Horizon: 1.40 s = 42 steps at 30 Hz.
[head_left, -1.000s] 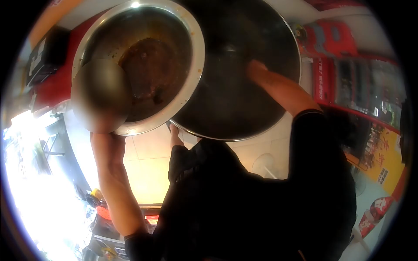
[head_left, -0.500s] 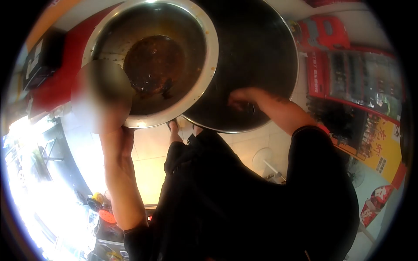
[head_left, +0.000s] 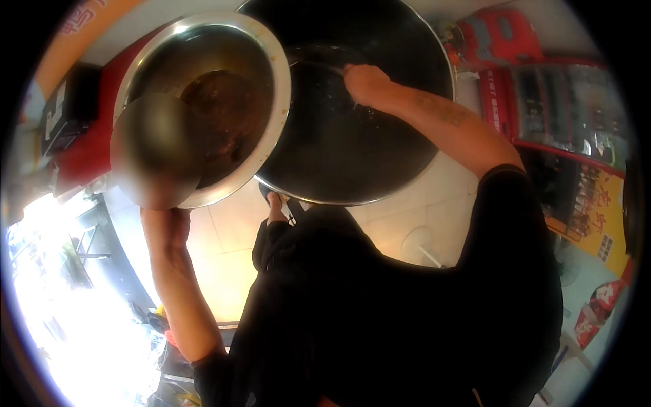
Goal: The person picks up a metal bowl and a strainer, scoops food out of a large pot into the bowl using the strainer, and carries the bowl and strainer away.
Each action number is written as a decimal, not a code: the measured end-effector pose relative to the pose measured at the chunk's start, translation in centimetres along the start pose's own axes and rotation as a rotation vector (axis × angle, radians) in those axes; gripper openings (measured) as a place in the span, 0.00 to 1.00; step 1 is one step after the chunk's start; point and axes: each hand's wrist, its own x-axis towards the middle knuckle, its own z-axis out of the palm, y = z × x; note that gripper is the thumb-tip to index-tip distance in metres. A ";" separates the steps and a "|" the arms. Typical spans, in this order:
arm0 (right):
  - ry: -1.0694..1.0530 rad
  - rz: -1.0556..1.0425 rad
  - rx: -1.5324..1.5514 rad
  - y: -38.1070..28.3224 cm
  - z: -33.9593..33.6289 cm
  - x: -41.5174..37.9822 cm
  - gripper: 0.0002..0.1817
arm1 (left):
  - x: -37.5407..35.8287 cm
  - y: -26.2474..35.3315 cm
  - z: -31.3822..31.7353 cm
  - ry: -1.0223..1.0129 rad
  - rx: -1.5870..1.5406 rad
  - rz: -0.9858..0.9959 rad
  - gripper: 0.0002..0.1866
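A wide-rimmed metal basin (head_left: 277, 102) with dark brown, oily contents (head_left: 224, 112) is in the upper left, overlapping a large dark round pot (head_left: 352, 156). My left hand (head_left: 165, 218) is at the basin's near left rim and appears to grip it from below; a round blur hides the fingers. Over the pot, my right hand (head_left: 366, 83) is closed round the thin handle of a utensil (head_left: 319, 64). That handle runs left toward the basin, and its far end is hidden behind the rim. Dark liquid seems to fill the pot.
On the right stand a red-framed display cabinet (head_left: 563, 112) and a red and grey object (head_left: 502, 34). A yellow sign (head_left: 600, 210) is below them. A dark box (head_left: 71, 108) sits at the left by a red surface. Pale floor tiles (head_left: 224, 237) show beneath.
The basin has shifted left and slightly down, uncovering more of the pot. My right hand has moved up and left, and a thin handle now shows in it.
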 end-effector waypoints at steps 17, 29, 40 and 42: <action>-0.056 0.497 0.096 6.5 11.6 10.9 0.20 | 0.1 -0.3 -0.5 0.084 -0.054 0.023 0.20; -0.962 0.547 0.353 6.8 15.4 -2.9 0.12 | -0.4 0.4 0.3 -0.044 0.048 -0.003 0.17; -0.854 0.307 0.819 -3.5 6.7 -6.5 0.06 | -1.1 1.1 1.0 -0.083 0.114 0.032 0.17; -0.706 0.315 0.656 -3.2 4.3 -6.3 0.10 | -0.9 1.1 0.8 -0.086 0.118 0.025 0.16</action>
